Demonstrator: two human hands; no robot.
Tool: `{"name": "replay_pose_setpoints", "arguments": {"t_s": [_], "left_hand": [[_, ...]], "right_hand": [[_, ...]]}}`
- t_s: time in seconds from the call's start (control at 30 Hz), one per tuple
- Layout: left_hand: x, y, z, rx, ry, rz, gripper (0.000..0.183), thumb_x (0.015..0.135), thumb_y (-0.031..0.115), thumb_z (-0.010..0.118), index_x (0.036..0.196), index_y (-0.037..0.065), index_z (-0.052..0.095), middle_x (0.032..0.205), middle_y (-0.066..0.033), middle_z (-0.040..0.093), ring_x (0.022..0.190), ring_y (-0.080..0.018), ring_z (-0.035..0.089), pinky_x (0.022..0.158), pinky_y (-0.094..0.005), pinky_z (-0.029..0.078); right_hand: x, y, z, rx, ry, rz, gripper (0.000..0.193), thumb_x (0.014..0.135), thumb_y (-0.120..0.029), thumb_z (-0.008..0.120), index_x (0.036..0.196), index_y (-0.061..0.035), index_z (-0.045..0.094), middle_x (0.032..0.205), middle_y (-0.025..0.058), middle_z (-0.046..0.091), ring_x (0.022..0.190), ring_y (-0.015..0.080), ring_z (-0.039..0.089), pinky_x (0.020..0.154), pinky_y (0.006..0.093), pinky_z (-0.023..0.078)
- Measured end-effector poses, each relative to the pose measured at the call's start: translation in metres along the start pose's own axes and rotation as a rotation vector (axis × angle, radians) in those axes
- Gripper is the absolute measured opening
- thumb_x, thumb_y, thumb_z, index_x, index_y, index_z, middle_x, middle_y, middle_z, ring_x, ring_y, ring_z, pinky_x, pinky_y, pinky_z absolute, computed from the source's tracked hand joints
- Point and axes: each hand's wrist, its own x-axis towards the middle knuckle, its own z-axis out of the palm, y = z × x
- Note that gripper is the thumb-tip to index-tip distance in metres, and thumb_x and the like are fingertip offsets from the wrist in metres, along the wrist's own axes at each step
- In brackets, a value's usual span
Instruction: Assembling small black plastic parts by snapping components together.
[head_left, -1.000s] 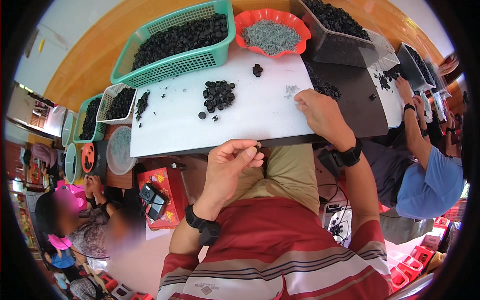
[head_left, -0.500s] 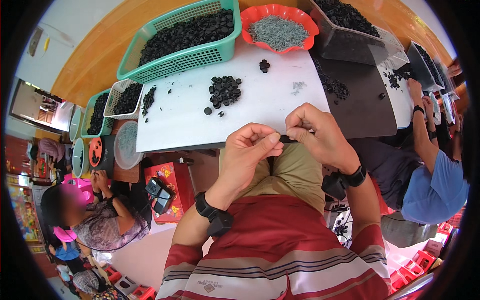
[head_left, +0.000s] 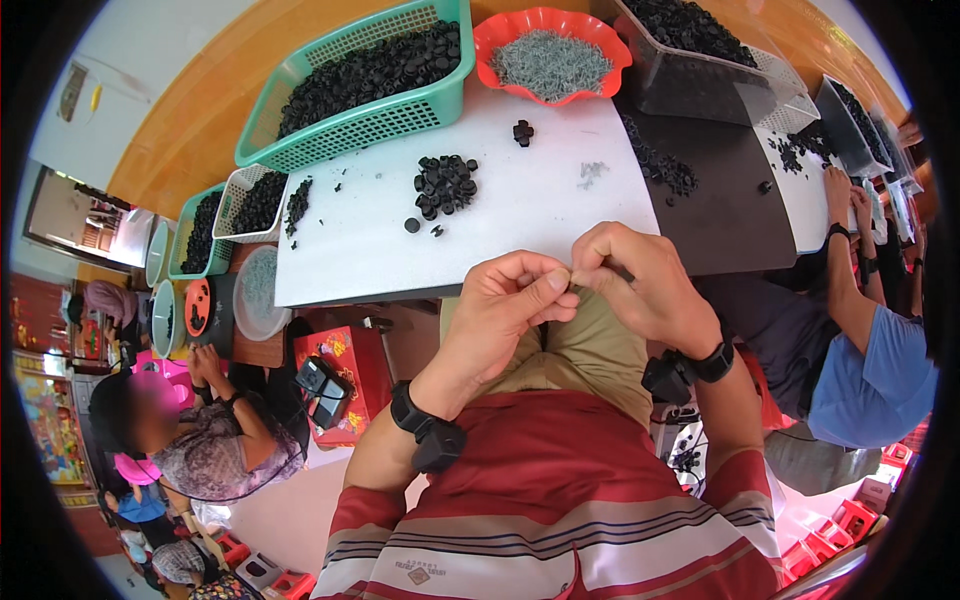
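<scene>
While left hand (head_left: 510,303) and right hand (head_left: 645,280) pinch a hidden piece, apparently fitting it, the next move likely needs steady alignment.

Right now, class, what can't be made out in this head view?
Head: anything held between the bare left hand and bare right hand; fingers hide it.
Head: part of the rectangular translucent plastic bin; upper edge crops it.
Head: shapes of thin grey pieces in the red scalloped plastic bowl; too small.
</scene>
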Motion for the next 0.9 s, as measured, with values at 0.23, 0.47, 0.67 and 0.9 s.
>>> {"name": "replay_pose_setpoints", "arguments": {"t_s": [0.23,0.47,0.67,0.9], "left_hand": [[0.0,0.005,0.01,-0.02,-0.049,0.004,0.015,0.101,0.012,0.063,0.107,-0.002,0.066,0.098,-0.0082,0.07,0.086,-0.0143,0.071,0.078,-0.0284,0.062],[0.002,0.004,0.014,-0.121,-0.038,-0.016,0.016,0.103,0.014,0.06,0.108,-0.001,0.065,0.093,-0.0073,0.07,0.081,-0.0122,0.069,0.076,-0.026,0.061],[0.003,0.002,0.013,-0.157,-0.052,-0.03,0.016,0.103,0.014,0.059,0.107,-0.001,0.064,0.092,-0.0083,0.07,0.081,-0.013,0.069,0.075,-0.0252,0.061],[0.004,-0.001,0.014,-0.195,-0.096,-0.035,0.015,0.102,0.014,0.062,0.108,0.0,0.066,0.098,-0.0061,0.07,0.085,-0.0112,0.069,0.076,-0.0256,0.061]], "right_hand": [[-0.005,0.007,0.004,0.031,0.067,-0.094,0.017,0.086,0.005,0.07,0.091,-0.0025,0.055,0.084,0.0105,0.064,0.069,0.0242,0.062,0.062,0.0323,0.049],[-0.007,0.01,0.006,0.041,0.186,-0.205,0.02,0.083,0.004,0.075,0.102,-0.0007,0.067,0.09,0.0095,0.066,0.075,0.0182,0.064,0.065,0.0289,0.052],[-0.01,0.016,0.009,0.047,0.184,-0.214,0.016,0.084,0.005,0.074,0.099,-0.0002,0.068,0.091,0.0101,0.066,0.077,0.0183,0.065,0.065,0.0293,0.052],[-0.01,0.019,0.012,0.048,0.234,-0.217,0.011,0.088,0.002,0.073,0.095,-0.0009,0.065,0.089,0.0102,0.064,0.073,0.019,0.064,0.064,0.0295,0.052]]}}
